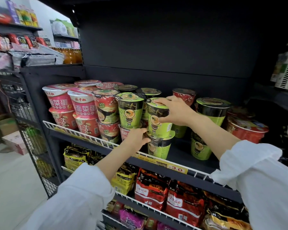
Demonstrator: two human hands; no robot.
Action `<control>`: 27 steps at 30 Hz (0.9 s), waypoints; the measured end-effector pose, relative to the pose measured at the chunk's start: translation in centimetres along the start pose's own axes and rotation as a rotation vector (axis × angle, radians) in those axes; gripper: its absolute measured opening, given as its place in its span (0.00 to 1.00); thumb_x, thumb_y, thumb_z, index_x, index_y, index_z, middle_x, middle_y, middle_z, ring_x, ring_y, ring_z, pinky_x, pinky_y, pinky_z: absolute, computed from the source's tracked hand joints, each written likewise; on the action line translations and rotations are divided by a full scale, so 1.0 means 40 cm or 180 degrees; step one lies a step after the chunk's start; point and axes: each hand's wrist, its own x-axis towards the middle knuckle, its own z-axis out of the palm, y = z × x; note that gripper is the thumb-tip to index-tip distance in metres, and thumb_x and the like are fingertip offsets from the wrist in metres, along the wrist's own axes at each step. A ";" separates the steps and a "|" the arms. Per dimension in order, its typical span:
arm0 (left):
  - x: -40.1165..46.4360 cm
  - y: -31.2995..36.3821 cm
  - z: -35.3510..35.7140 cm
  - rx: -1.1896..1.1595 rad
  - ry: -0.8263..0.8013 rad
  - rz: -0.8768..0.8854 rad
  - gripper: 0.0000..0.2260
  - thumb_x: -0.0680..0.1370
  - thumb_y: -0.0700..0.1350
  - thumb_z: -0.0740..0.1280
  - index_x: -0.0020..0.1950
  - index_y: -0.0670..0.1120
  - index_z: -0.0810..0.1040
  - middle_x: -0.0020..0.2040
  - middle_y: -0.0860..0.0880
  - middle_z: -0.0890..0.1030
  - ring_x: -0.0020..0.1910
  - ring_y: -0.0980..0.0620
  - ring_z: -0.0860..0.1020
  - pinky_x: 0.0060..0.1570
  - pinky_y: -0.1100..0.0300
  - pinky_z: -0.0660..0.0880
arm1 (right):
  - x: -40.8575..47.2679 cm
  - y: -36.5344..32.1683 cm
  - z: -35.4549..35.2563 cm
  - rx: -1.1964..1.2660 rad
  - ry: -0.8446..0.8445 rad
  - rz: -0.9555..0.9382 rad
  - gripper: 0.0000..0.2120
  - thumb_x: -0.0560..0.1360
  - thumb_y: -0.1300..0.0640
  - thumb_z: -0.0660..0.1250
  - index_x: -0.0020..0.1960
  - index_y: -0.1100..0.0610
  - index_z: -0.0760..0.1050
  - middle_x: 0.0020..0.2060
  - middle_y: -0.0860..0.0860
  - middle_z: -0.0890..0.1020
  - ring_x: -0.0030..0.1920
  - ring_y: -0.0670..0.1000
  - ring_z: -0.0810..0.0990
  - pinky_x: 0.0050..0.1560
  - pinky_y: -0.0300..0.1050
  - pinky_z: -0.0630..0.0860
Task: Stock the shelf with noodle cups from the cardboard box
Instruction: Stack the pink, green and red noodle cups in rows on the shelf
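A green noodle cup (158, 126) stands stacked on a second green cup (159, 147) near the front of the dark shelf (186, 165). My right hand (173, 110) grips the upper cup around its lid and side. My left hand (137, 136) holds the lower cup at its rim, where the two cups meet. Stacked green, red and pink cups (131, 112) fill the shelf to the left and behind. The cardboard box is out of view.
A white wire rail (96, 138) with yellow price tags (176, 169) edges the shelf front. More cups (213, 110) stand at the right. Noodle packets (183, 200) fill the shelves below. A wire mesh panel (32, 130) closes the unit's left end.
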 end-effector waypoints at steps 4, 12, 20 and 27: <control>0.014 0.019 -0.033 0.0858 0.0010 0.0316 0.17 0.80 0.49 0.62 0.62 0.39 0.75 0.59 0.41 0.75 0.57 0.44 0.74 0.54 0.57 0.69 | 0.004 0.005 0.002 -0.0019 0.0062 -0.0033 0.35 0.70 0.42 0.69 0.73 0.41 0.59 0.69 0.55 0.66 0.69 0.57 0.63 0.68 0.53 0.65; -0.011 0.028 -0.044 0.2087 -0.0066 0.0982 0.15 0.81 0.41 0.56 0.68 0.43 0.71 0.60 0.43 0.72 0.59 0.45 0.73 0.49 0.55 0.71 | 0.017 0.000 0.009 0.0196 0.0005 -0.0178 0.35 0.69 0.44 0.70 0.73 0.43 0.60 0.70 0.53 0.67 0.70 0.55 0.62 0.70 0.51 0.63; -0.026 0.056 -0.017 0.2008 0.0624 0.1275 0.17 0.79 0.55 0.60 0.59 0.44 0.74 0.55 0.49 0.76 0.52 0.50 0.77 0.50 0.60 0.71 | -0.004 0.001 -0.009 0.0486 -0.0141 -0.0010 0.40 0.71 0.49 0.71 0.76 0.52 0.54 0.76 0.52 0.57 0.77 0.52 0.45 0.75 0.52 0.54; -0.004 0.171 0.077 0.2725 0.0503 0.2174 0.07 0.75 0.46 0.68 0.48 0.47 0.84 0.49 0.49 0.80 0.51 0.50 0.77 0.52 0.59 0.75 | -0.045 0.066 -0.081 0.0306 -0.0193 -0.0024 0.38 0.73 0.62 0.66 0.77 0.53 0.52 0.77 0.51 0.55 0.77 0.50 0.50 0.73 0.41 0.52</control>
